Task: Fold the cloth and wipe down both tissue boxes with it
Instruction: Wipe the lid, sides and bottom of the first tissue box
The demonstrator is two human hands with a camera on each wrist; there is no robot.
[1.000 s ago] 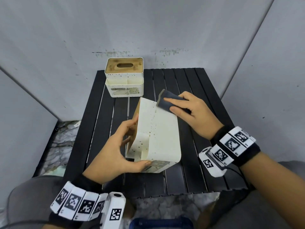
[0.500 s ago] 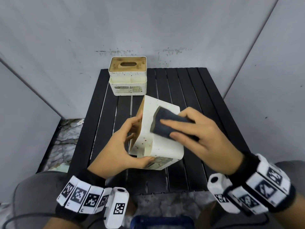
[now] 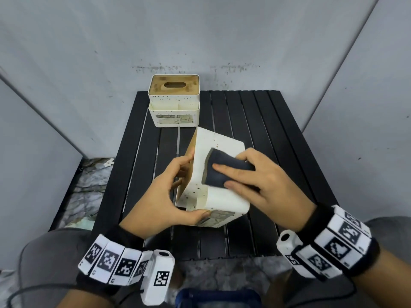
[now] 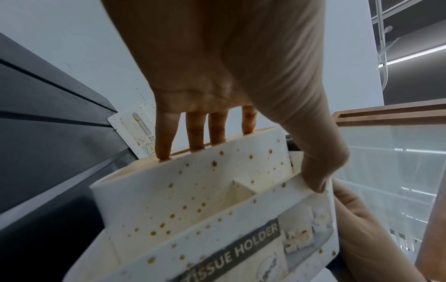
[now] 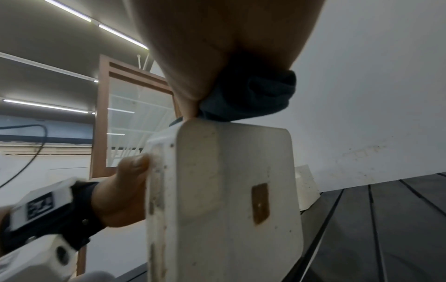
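Note:
The near tissue box, cream with brown specks, is tipped onto its side on the black slatted table. My left hand grips its left end, fingers over the wooden top edge and thumb on the near labelled side. My right hand holds the folded dark cloth and presses it on the upturned face. The left wrist view shows the fingers hooked over the box. In the right wrist view the cloth is bunched under my palm on top of the box. The second tissue box stands upright at the back.
Grey wall panels close in the table at the back and on both sides. A strip of marbled floor shows left of the table. The right half of the table is bare slats. A dark blue object sits below the near table edge.
My right hand has slid the cloth from the far top corner of the box toward me, across the upturned face. My left hand keeps its grip on the box.

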